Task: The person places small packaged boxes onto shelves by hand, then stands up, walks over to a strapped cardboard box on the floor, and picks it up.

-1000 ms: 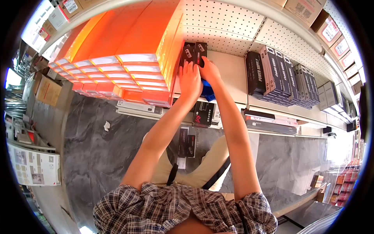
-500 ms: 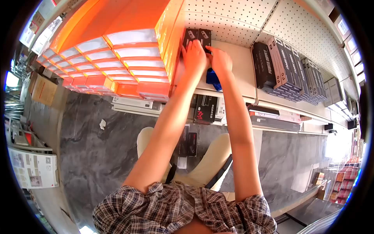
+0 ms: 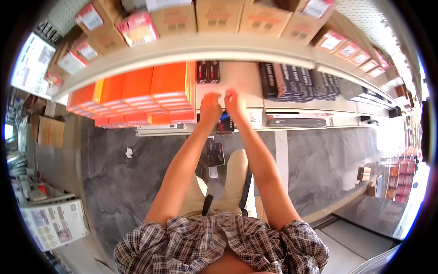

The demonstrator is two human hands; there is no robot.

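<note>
My left hand (image 3: 211, 108) is over the shelf's front part, its fingers loosely bent and apart, with nothing seen in them. Close beside it on the right is my right hand (image 3: 235, 103), fingers curled in. A blue cloth (image 3: 224, 115) hangs below the right hand's palm side, by the wrist; the hand seems to hold it, though the grip itself is hidden. Beyond both hands, small black boxes (image 3: 208, 72) stand at the back of the shelf (image 3: 242, 75), touched by neither hand. Orange boxes (image 3: 171, 86) are stacked to the left of my left hand.
Dark boxes (image 3: 296, 82) line the shelf to the right. Overhead, an upper shelf edge (image 3: 219, 50) carries brown cartons (image 3: 219, 17). Flat boxes (image 3: 296, 119) lie on the lower shelf. A black box (image 3: 216, 151) and a white scrap (image 3: 129, 152) are on the grey floor.
Both hands have drawn back from the black boxes toward the shelf's front edge. The blue cloth has moved back along with my right hand. My view has pulled back, showing the upper shelf.
</note>
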